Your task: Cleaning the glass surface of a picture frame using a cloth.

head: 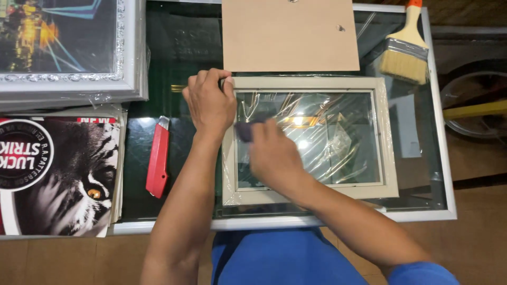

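A cream picture frame (310, 141), its glass wrapped in shiny crinkled clear film, lies flat near the front edge of a glass-topped table (441, 158). The left hand (210, 101) curls closed over the frame's top left corner, while the right hand (273, 154), blurred, presses a small dark cloth (243, 130) against the glass, fingers folded around it

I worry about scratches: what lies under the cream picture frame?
The cream picture frame rests on a glass tabletop, dark beneath. The right hand covers part of its pane.
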